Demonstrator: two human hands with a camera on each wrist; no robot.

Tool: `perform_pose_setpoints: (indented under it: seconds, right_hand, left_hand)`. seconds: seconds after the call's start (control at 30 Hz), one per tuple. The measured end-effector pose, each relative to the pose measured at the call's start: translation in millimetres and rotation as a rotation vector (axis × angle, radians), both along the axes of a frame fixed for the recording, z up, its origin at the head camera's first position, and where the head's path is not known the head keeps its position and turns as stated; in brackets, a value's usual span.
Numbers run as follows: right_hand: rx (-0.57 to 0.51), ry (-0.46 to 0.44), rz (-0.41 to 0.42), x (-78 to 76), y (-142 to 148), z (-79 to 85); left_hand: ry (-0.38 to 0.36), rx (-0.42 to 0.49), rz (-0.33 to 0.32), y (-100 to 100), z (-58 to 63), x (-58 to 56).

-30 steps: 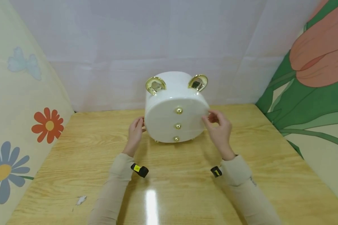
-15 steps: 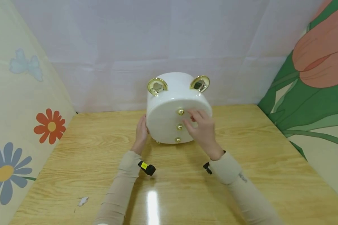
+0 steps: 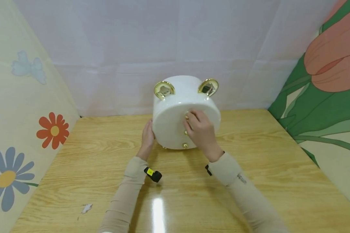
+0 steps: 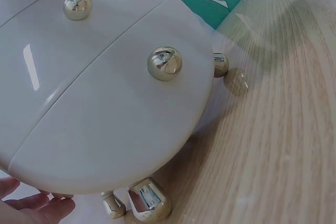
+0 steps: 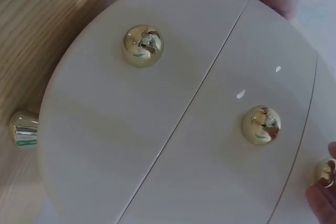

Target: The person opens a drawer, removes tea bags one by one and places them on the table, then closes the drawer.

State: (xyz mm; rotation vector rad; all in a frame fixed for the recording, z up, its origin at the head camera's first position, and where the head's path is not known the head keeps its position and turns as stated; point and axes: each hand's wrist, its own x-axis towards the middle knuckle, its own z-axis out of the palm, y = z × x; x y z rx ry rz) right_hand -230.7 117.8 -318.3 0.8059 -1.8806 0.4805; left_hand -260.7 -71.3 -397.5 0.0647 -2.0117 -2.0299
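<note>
A glossy white drawer box [image 3: 169,126] with two gold ears stands on the table, its rounded front split by seams into drawers. My right hand [image 3: 202,134] pinches the top gold knob [image 5: 325,172] between thumb and fingers. Below it, the middle knob [image 5: 261,125] and the bottom knob [image 4: 165,63] are untouched. Against the box's left side rests my left hand [image 3: 147,137], its fingers [image 4: 31,208] fairly straight along the wall and partly hidden behind it. Short gold feet [image 4: 149,200] hold the box off the table.
The wooden table [image 3: 105,139] runs toward me, with a torn white patch [image 3: 87,208] at the front left. Behind the box hangs a pale cloth [image 3: 119,48]. Flower-printed panels [image 3: 5,113] close off both sides.
My right hand has left the box's right edge and moved left across the front to the top knob, which it now pinches. My left hand has settled closer against the left side.
</note>
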Motion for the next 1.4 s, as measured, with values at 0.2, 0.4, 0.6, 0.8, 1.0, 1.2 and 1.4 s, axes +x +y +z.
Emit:
perform_pose_setpoints:
  seconds: [0.2,0.4,0.6,0.8,1.0,1.2,1.4]
  right_hand:
    - [0.020,-0.007,-0.024,-0.2,-1.6,2.3]
    - [0.002,0.040,-0.017,1.9,-1.4,2.1]
    - [0.014,0.051,-0.016,8.1,0.7,0.8]
    - [0.020,0.059,-0.013,15.0,1.8,1.2]
    - [0.018,0.079,-0.012,20.4,3.5,0.6]
    - [0.015,0.086,-0.003,25.2,5.6,-1.0]
    - [0.002,0.082,0.010,31.9,7.3,-1.9]
  left_hand:
    - [-0.023,0.018,-0.028,0.7,12.7,9.0]
    - [-0.021,0.004,-0.013,-0.6,0.9,0.2]
    - [-0.033,0.018,-0.019,-0.3,0.5,1.6]
    - [-0.043,0.041,-0.029,-0.3,0.2,1.5]
    - [-0.049,0.088,-0.060,-0.9,1.7,1.7]
    - [-0.055,0.097,-0.056,-1.0,2.8,1.7]
    - [-0.063,0.078,-0.060,-1.4,2.9,3.2]
